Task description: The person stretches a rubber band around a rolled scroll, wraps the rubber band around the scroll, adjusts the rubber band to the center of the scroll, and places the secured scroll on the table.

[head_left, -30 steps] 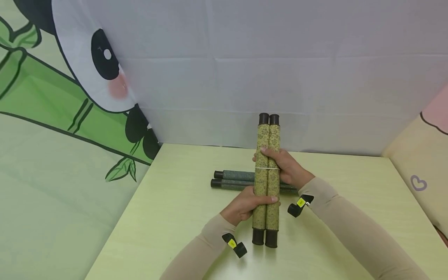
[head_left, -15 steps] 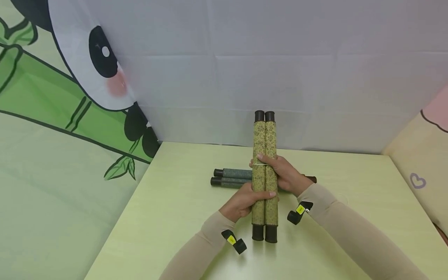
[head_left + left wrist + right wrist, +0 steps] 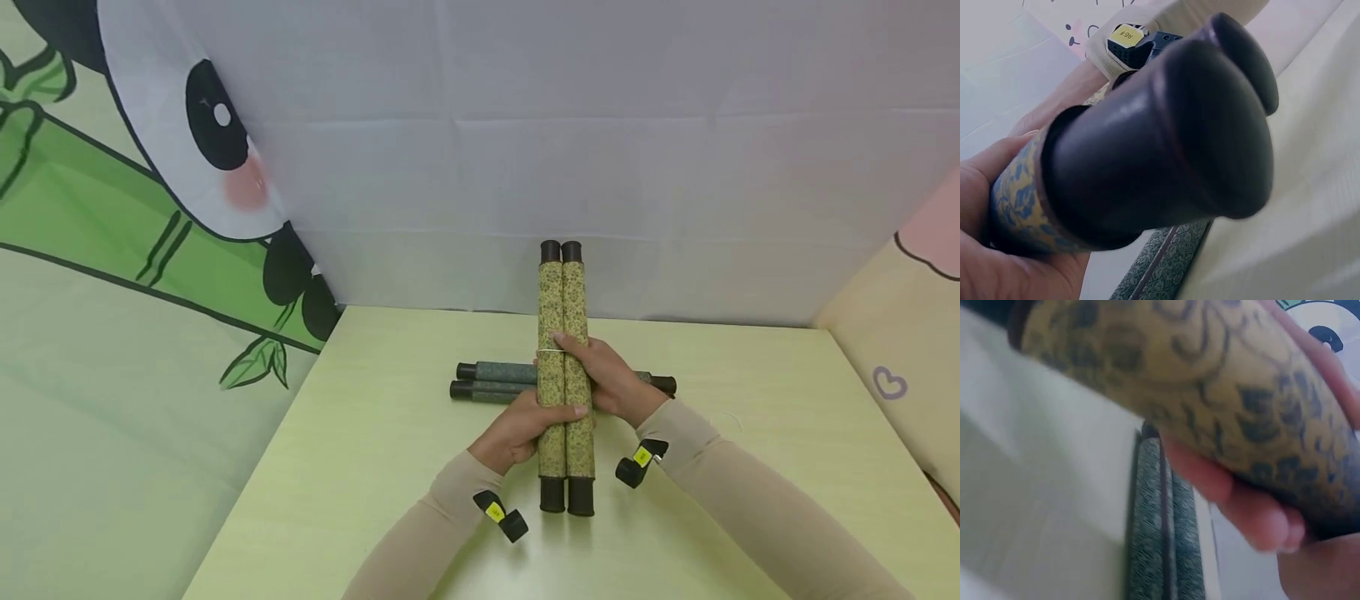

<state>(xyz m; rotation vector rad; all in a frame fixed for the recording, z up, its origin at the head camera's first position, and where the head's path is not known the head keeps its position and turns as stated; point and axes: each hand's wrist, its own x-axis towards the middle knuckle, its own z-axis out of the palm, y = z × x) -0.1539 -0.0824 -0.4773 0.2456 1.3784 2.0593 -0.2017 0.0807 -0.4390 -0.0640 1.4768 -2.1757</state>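
Observation:
A yellow, floral-patterned scroll [image 3: 551, 304] is held above the table, its two rolls side by side and pointing away from me. Dark knobs cap both ends; in the left wrist view one dark knob [image 3: 1116, 156] fills the middle. My left hand [image 3: 517, 429] grips the lower part, its thumb laid across both rolls. Higher up, my right hand [image 3: 617, 385] grips from the right, thumb beside a thin white band [image 3: 550, 350]. That band shows on the left roll; the thumb covers the right roll there. Fingers under the patterned roll [image 3: 1222, 381] show in the right wrist view.
Behind and below the held rolls, a green scroll [image 3: 506, 372] with dark ends lies crosswise on the pale yellow table [image 3: 360, 467], its middle hidden. A thin white loop [image 3: 731, 418] lies right of it. A grey-white cloth backdrop [image 3: 420, 183] stands behind the table.
The yellow scroll has shifted slightly left. My right hand has slid down it to the white band, which showed across both rolls earlier. The green scroll's right end has come into view.

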